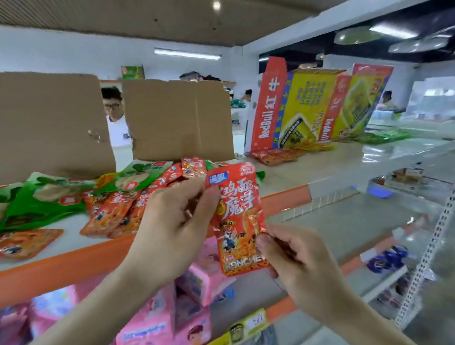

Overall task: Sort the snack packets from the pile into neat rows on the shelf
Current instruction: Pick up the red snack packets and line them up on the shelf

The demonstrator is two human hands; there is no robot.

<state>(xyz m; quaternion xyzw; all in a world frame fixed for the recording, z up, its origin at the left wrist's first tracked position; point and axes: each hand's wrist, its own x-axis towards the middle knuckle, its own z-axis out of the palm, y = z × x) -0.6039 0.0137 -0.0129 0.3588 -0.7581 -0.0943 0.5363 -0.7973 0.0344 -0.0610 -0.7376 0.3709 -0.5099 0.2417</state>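
A glossy red packet (236,219) with white lettering and a noodle picture is held upright in front of the shelf (56,268), its upper edge pinched by the left hand (169,227) and its lower corner by the right hand (298,263). Behind it on the shelf top lies the pile (113,203), a loose jumble of matching red packets overlapped by larger green packets (40,201). One red one lies flat and apart near the front edge (23,243). Farther along the shelf, more red packets (275,154) lie flat together, with yellow ones (316,146) just beyond.
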